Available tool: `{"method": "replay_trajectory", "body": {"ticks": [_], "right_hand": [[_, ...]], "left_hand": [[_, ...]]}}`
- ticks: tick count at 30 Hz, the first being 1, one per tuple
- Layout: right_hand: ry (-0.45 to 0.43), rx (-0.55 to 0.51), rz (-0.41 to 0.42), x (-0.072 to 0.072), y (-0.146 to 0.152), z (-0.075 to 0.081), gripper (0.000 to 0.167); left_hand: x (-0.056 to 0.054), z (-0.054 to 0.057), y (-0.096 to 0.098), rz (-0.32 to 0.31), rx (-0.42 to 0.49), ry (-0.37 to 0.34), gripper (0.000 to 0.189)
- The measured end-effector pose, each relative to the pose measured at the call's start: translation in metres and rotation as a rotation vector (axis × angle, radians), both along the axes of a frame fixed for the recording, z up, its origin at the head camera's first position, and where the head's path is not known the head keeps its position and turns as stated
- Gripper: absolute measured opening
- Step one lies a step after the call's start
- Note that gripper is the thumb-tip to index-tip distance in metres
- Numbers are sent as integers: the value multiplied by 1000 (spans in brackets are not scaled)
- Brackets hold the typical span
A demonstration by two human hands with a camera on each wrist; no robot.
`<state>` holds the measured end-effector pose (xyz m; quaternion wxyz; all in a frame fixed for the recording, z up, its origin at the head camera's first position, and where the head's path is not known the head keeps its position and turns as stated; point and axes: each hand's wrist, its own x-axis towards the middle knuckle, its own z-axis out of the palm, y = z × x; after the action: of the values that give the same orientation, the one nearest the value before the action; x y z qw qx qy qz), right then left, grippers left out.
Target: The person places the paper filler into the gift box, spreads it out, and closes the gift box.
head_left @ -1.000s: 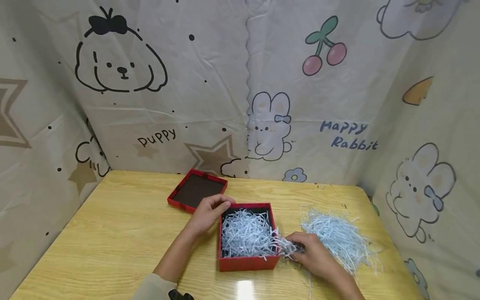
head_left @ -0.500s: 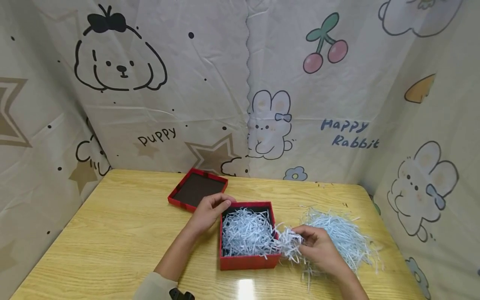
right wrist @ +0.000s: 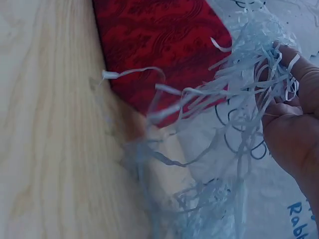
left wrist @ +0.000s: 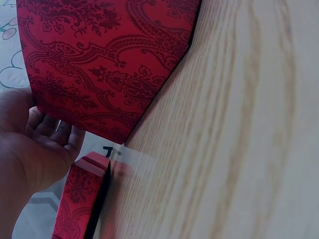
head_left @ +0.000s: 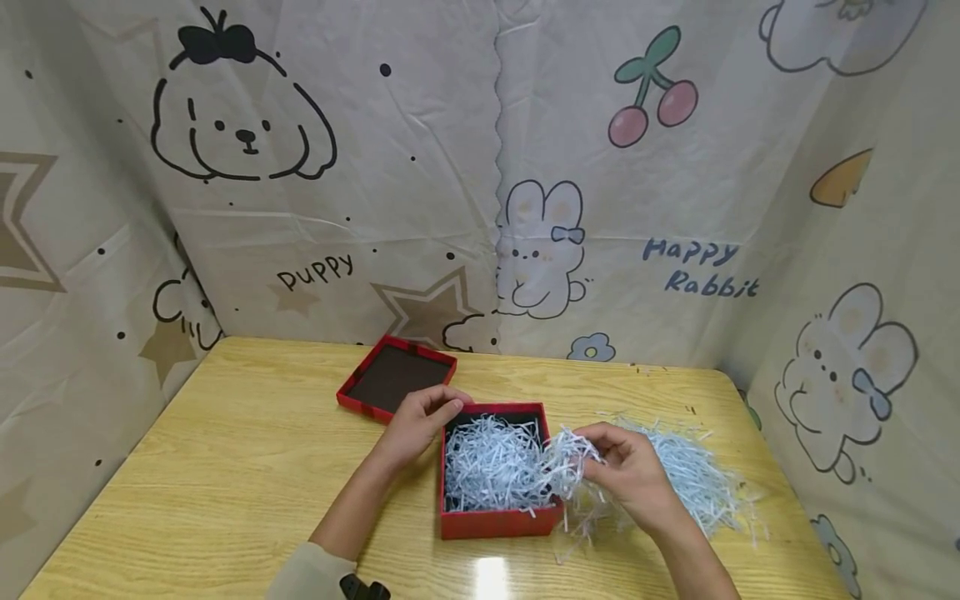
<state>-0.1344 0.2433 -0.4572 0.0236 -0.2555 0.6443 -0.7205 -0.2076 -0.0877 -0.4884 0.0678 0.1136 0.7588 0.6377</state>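
Note:
A red patterned gift box [head_left: 498, 525] stands uncovered on the table, filled with pale blue shredded paper [head_left: 491, 462]. My left hand [head_left: 420, 425] holds the box at its back left corner; in the left wrist view the thumb and curled fingers of that hand [left wrist: 35, 144] are at the box's edge. My right hand [head_left: 633, 475] pinches a loose clump of shredded paper [head_left: 566, 458] at the box's right rim. Long strands trail below the clump, across the box's side wall [right wrist: 164, 55] in the right wrist view.
Behind the left hand lies the box's red lid [head_left: 397, 379], dark inside facing up. A pile of shredded paper [head_left: 693, 475] spreads on the wooden table [head_left: 225, 467] to the right, partly behind the right hand. A printed cloth [head_left: 420, 167] hangs around the table's back and sides.
My right hand has lifted the clump of shredded paper from beside the box up to its right rim, strands dangling. The left hand stays at the box's corner.

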Motion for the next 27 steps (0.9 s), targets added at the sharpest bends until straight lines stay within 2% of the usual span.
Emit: {"method": "replay_trajectory", "body": {"ticks": [6,12,18,22,27], "right_hand": [[31,-15,-17,-5,-17,21,32],[55,31,-53,-11,-37,50,30],[66,57,-28,-17,-62,74,30],[121,59,-17,-23,-77,84,25],[163,5,0,-28,-94,93,23]], "left_hand": [[0,1,0,-4,1,-16,18],[0,2,0,-11,13,-17,18],[1,1,-1,-15,6,-11,18],[0,1,-1,-24,11,-3,19],[-2,1,0,-8,2,11,19]]}}
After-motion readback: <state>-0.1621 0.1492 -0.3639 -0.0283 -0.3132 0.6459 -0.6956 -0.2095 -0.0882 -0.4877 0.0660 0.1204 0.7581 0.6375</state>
